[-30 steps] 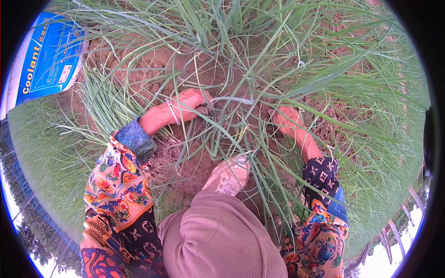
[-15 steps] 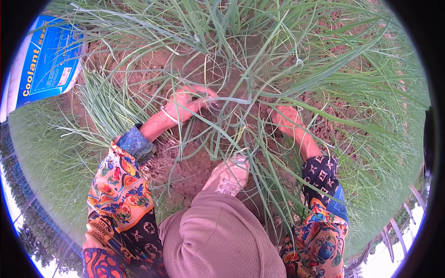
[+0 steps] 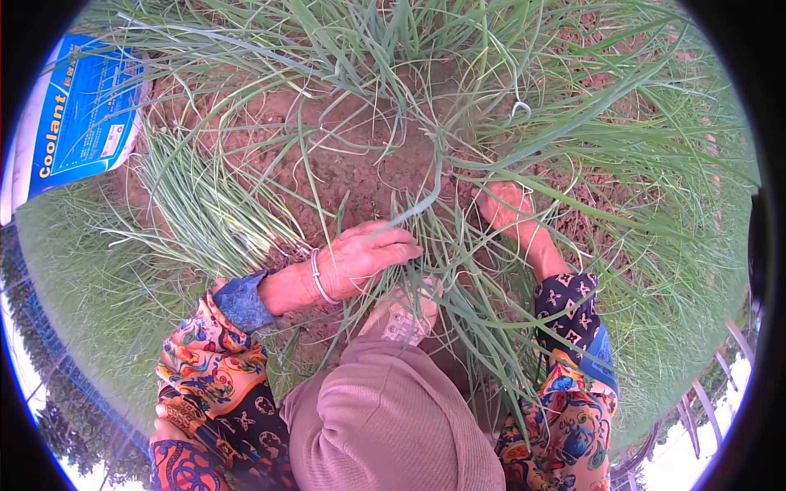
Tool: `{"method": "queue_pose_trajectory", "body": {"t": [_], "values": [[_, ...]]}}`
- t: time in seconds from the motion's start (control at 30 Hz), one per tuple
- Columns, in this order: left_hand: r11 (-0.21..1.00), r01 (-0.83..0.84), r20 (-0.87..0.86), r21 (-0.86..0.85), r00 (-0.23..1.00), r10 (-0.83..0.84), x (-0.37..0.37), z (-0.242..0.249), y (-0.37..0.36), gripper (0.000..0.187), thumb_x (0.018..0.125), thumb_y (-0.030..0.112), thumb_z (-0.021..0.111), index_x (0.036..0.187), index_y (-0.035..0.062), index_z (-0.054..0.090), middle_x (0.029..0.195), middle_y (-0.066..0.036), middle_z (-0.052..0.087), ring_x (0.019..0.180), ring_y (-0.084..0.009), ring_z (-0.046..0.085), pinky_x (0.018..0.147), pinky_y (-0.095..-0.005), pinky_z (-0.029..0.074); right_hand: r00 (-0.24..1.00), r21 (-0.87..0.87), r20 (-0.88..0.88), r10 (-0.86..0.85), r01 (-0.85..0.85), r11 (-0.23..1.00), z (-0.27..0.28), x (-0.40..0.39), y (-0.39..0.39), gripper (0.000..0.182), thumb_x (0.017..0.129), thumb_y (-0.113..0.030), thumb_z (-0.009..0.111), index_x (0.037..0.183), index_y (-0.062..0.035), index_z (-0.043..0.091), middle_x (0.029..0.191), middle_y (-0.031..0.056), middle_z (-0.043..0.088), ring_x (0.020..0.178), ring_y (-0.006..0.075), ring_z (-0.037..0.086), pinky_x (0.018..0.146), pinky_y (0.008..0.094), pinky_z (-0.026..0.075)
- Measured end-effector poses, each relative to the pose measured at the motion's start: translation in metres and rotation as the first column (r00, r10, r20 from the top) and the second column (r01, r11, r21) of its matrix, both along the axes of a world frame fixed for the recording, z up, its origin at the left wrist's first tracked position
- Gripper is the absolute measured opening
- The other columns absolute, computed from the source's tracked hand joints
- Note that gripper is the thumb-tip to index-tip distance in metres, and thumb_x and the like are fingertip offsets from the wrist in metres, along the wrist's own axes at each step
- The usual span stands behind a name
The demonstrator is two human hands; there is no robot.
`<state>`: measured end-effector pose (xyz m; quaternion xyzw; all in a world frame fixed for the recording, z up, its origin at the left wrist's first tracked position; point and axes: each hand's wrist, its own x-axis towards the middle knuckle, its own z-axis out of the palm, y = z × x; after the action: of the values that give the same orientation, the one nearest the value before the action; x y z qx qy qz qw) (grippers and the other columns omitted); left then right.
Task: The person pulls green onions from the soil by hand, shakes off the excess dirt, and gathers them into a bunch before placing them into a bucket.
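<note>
My left hand (image 3: 364,260), with a silver bracelet at the wrist, presses its closed fingers round long leaves of green onions (image 3: 471,278), just above my shoe (image 3: 409,311). On the right, my right hand (image 3: 509,209) is curled low at the base of the same clump. Its fingertips are partly hidden by leaves and soil. A pile of pulled green onions (image 3: 217,204) lies left of my left hand, with white stems and roots toward my wrist.
A white and blue coolant container (image 3: 86,110) stands at the upper left. Growing green onions (image 3: 360,49) spread across the far side, and more green plants (image 3: 663,188) cover the right. Bare brown soil (image 3: 344,176) lies in the middle.
My left hand has moved down and right, toward my shoe, sweeping the leaves together and baring soil behind them. My right hand stays nearly in place.
</note>
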<state>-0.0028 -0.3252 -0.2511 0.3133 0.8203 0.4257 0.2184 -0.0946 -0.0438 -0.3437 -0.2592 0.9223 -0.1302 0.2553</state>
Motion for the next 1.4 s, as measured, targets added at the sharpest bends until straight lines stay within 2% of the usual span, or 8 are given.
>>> {"method": "queue_pose_trajectory", "body": {"t": [0.2, 0.5, 0.73, 0.87, 1.03, 1.27, 1.3, 1.4], "values": [[0.866, -0.457, -0.043, 0.200, 0.879, 0.474, -0.035, -0.010, -0.018, 0.018, 0.080, 0.003, 0.055, 0.098, 0.0004, 0.058, 0.090, -0.015, 0.059, 0.081, -0.0310, 0.059, 0.073, -0.0391, 0.048, 1.000, -0.008, 0.004, -0.003, 0.003, 1.000, -0.003, 0.000, -0.003, 0.022, 0.081, -0.021, 0.047, 0.082, -0.0043, 0.062, 0.074, 0.0193, 0.061, 0.068, 0.0356, 0.061, 0.062, 0.0447, 0.050], [0.990, 0.052, -0.164, -0.134, 0.984, -0.074, -0.073, -0.101, -0.003, 0.019, 0.067, 0.009, 0.057, 0.086, 0.0059, 0.056, 0.081, -0.013, 0.052, 0.083, -0.0334, 0.055, 0.068, -0.0417, 0.046, 1.000, -0.001, 0.003, -0.001, 0.001, 1.000, -0.003, 0.003, -0.003, 0.022, 0.081, -0.021, 0.047, 0.082, -0.0045, 0.062, 0.073, 0.0192, 0.061, 0.068, 0.0358, 0.061, 0.062, 0.0451, 0.050], [0.998, 0.042, -0.197, -0.039, 0.979, -0.048, -0.076, -0.101, -0.003, 0.018, 0.063, 0.003, 0.057, 0.081, 0.0036, 0.055, 0.079, -0.012, 0.050, 0.081, -0.0326, 0.055, 0.068, -0.0415, 0.045, 1.000, -0.004, 0.003, -0.001, 0.001, 1.000, -0.004, 0.002, -0.003, 0.022, 0.082, -0.021, 0.046, 0.082, -0.0047, 0.062, 0.073, 0.0191, 0.061, 0.067, 0.0360, 0.061, 0.061, 0.0454, 0.050], [0.976, -0.077, 0.100, 0.203, 0.993, 0.058, -0.075, -0.091, -0.007, 0.010, 0.071, 0.006, 0.060, 0.081, 0.0047, 0.060, 0.081, -0.012, 0.055, 0.081, -0.0294, 0.057, 0.069, -0.0366, 0.045, 1.000, -0.008, 0.001, -0.002, 0.002, 1.000, -0.005, 0.001, -0.004, 0.022, 0.082, -0.020, 0.046, 0.082, -0.0048, 0.062, 0.073, 0.0191, 0.061, 0.067, 0.0360, 0.061, 0.061, 0.0455, 0.050], [0.990, -0.046, 0.337, 0.137, 0.941, -0.003, -0.076, -0.084, 0.008, 0.019, 0.073, 0.018, 0.062, 0.083, 0.0023, 0.060, 0.074, -0.013, 0.058, 0.072, -0.0275, 0.059, 0.067, -0.0362, 0.045, 1.000, -0.003, 0.000, -0.009, 0.009, 1.000, -0.005, 0.002, -0.002, 0.022, 0.082, -0.021, 0.046, 0.082, -0.0047, 0.061, 0.073, 0.0194, 0.061, 0.068, 0.0362, 0.061, 0.062, 0.0456, 0.050], [1.000, -0.001, 0.263, -0.025, 0.965, 0.008, -0.075, -0.090, 0.019, 0.015, 0.064, 0.004, 0.060, 0.079, 0.0044, 0.063, 0.066, -0.016, 0.060, 0.067, -0.0292, 0.061, 0.058, -0.0389, 0.046, 1.000, 0.006, 0.004, -0.019, 0.019, 1.000, -0.007, 0.001, -0.001, 0.023, 0.082, -0.021, 0.046, 0.083, -0.0043, 0.061, 0.073, 0.0201, 0.060, 0.069, 0.0365, 0.061, 0.063, 0.0457, 0.050], [0.995, 0.075, 0.014, -0.069, 0.997, -0.075, -0.075, -0.077, 0.020, 0.014, 0.061, 0.002, 0.059, 0.075, 0.0016, 0.061, 0.068, -0.017, 0.058, 0.069, -0.0319, 0.060, 0.056, -0.0416, 0.046, 1.000, 0.005, 0.004, -0.018, 0.018, 1.000, -0.007, 0.001, -0.001, 0.023, 0.082, -0.021, 0.046, 0.083, -0.0043, 0.061, 0.073, 0.0202, 0.060, 0.069, 0.0365, 0.061, 0.063, 0.0457, 0.050], [0.982, 0.120, -0.089, -0.145, 0.987, -0.134, -0.067, -0.097, 0.026, 0.015, 0.059, 0.003, 0.058, 0.074, 0.0000, 0.059, 0.072, -0.017, 0.057, 0.071, -0.0341, 0.059, 0.060, -0.0418, 0.047, 1.000, 0.009, 0.003, -0.015, 0.015, 1.000, -0.007, -0.001, -0.003, 0.023, 0.081, -0.022, 0.046, 0.083, -0.0041, 0.061, 0.074, 0.0205, 0.060, 0.070, 0.0366, 0.061, 0.064, 0.0457, 0.050]]}}
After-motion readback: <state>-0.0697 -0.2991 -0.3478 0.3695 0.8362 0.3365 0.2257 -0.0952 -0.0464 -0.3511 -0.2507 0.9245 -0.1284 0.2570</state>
